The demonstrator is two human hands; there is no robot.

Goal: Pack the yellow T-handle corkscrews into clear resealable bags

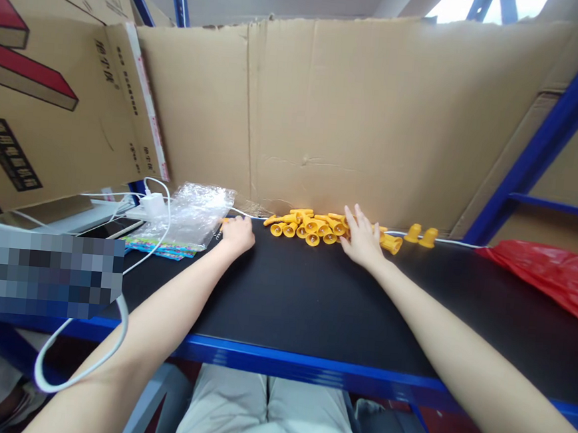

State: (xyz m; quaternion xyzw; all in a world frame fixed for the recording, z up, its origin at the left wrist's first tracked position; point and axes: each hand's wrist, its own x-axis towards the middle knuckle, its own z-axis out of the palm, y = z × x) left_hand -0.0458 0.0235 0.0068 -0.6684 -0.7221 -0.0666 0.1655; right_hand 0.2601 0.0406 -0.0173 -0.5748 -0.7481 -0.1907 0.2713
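A heap of small yellow bell-shaped pieces [313, 226] lies against the cardboard at the back of the black tabletop. Most have narrow stems, and several turn their open mouths towards me. My right hand [363, 241] rests at the heap's right end, fingers spread, touching the pieces there. To the left of the heap, my left hand [239, 234] is closed with its fingers curled down. A bit of orange-yellow shows beside its fingertips, but what they grip is hidden. Beyond my right hand stand two yellow cups [420, 235] without visible stems.
Clear plastic bags [189, 215] lie on colourful printed packets [159, 249] at left, near a phone [110, 229], a white charger [154, 204] and looping cables. A red plastic bag [549, 274] lies at right. Cardboard walls [357, 115] close off the back. A blue rail [302, 364] edges the front.
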